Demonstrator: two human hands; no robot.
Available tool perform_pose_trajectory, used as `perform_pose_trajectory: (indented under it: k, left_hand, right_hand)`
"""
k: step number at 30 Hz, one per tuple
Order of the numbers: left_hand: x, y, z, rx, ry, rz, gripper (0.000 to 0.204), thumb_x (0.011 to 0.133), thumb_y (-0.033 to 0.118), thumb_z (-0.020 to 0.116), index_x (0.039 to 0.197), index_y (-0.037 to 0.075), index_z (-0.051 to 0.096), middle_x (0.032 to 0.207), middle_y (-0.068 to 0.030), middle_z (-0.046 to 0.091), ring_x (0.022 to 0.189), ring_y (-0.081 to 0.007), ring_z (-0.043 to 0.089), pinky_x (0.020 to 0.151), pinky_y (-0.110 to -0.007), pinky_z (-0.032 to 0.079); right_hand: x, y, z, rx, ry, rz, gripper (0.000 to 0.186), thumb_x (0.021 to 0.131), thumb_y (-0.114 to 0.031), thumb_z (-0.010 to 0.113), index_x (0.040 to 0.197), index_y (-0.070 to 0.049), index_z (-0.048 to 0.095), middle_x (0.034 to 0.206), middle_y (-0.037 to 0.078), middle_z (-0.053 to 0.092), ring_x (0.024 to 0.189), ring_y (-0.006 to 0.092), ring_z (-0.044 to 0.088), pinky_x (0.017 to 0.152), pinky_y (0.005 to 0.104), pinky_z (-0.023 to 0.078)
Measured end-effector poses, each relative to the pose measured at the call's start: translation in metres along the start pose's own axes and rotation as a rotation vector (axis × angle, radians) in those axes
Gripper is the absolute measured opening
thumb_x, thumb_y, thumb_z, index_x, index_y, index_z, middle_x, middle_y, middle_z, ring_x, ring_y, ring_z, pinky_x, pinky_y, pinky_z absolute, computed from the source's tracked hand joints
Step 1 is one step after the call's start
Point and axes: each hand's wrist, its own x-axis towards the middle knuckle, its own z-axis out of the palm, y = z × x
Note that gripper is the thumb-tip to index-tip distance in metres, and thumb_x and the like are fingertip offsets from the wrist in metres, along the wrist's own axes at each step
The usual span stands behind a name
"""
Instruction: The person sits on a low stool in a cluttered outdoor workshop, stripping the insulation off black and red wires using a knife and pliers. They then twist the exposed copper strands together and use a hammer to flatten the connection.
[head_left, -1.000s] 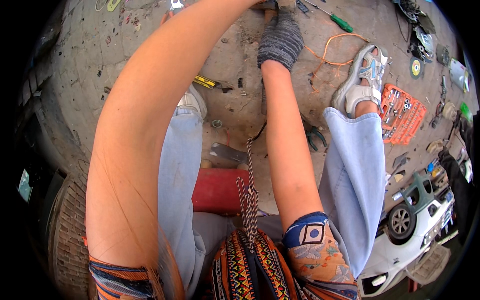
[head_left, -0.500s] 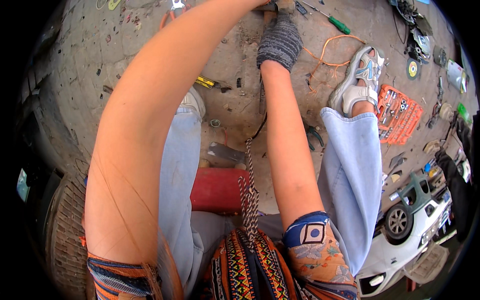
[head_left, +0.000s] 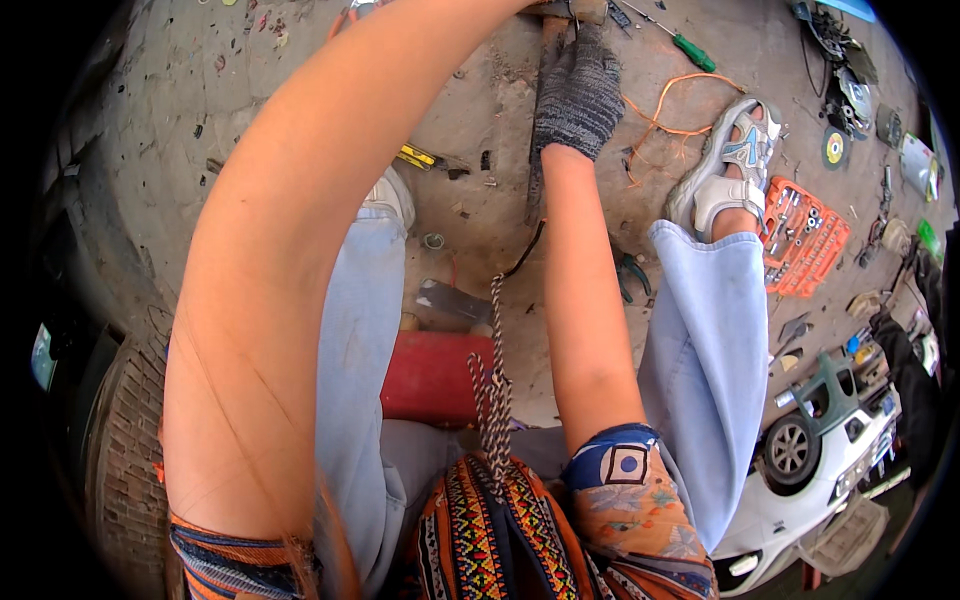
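Observation:
My right hand point(head_left: 580, 98) wears a dark grey knit glove and reaches forward near the top of the view. Its fingers look curled and closed, but what they grip is hidden. Right beside the glove, a long narrow brown bar point(head_left: 536, 180) lies along the ground. At the picture's top edge, just past the glove, is a worn block-like piece point(head_left: 588, 10) that I cannot identify. My bare left forearm point(head_left: 400, 90) stretches across to the same spot, and the left hand itself is cut off by the upper edge.
A green-handled screwdriver point(head_left: 693, 52), an orange wire point(head_left: 665, 98) and an open orange socket set point(head_left: 808, 240) lie to the right. Dark-handled pliers point(head_left: 632, 277) rest beside my right forearm. A yellow tool point(head_left: 416, 156) lies near my left shoe. A white car point(head_left: 800, 510) stands lower right.
The whole view has shifted a little, so the ground, sandal and tools sit slightly further right. My gloved right hand stays beside the bar, and my left arm still reaches past the top edge.

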Motion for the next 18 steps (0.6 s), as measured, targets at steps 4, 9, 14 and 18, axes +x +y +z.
perform_pose_trajectory:
  k: [4,9,14,18]
  left_hand:
    - [-0.007,0.004,-0.009,-0.096,-0.011,-0.050,0.027,0.075,0.022,0.053,0.087,0.006,0.071,0.096,-0.0189,0.066,0.092,-0.0308,0.065,0.079,-0.037,0.051]
    - [-0.016,0.006,-0.015,-0.151,0.002,-0.118,0.026,0.070,0.023,0.060,0.085,0.006,0.071,0.094,-0.0189,0.066,0.091,-0.0310,0.065,0.080,-0.037,0.052]
    - [-0.041,0.009,-0.049,0.050,-0.136,0.139,0.025,0.066,0.022,0.064,0.084,0.007,0.071,0.092,-0.0185,0.066,0.090,-0.0310,0.065,0.079,-0.037,0.052]
    - [-0.022,0.003,-0.022,-0.090,-0.061,-0.036,0.026,0.069,0.022,0.059,0.085,0.005,0.071,0.093,-0.0199,0.066,0.091,-0.0313,0.065,0.078,-0.038,0.052]
  right_hand:
    - [0.011,0.006,0.002,0.088,0.084,-0.037,0.027,0.088,-0.026,0.052,0.108,-0.009,0.059,0.088,0.019,0.062,0.082,0.0380,0.058,0.076,0.0468,0.047]
    - [0.015,0.006,0.009,0.094,-0.016,-0.013,0.032,0.088,-0.031,0.051,0.108,-0.009,0.062,0.091,0.022,0.062,0.086,0.0381,0.059,0.079,0.0470,0.046]
    - [0.017,0.000,0.006,0.106,-0.028,0.032,0.032,0.088,-0.031,0.050,0.103,-0.006,0.064,0.093,0.023,0.063,0.088,0.0387,0.059,0.080,0.0467,0.046]
    - [0.019,-0.003,0.007,0.067,-0.060,0.062,0.031,0.089,-0.029,0.049,0.103,-0.005,0.064,0.093,0.023,0.063,0.088,0.0397,0.059,0.080,0.0468,0.046]
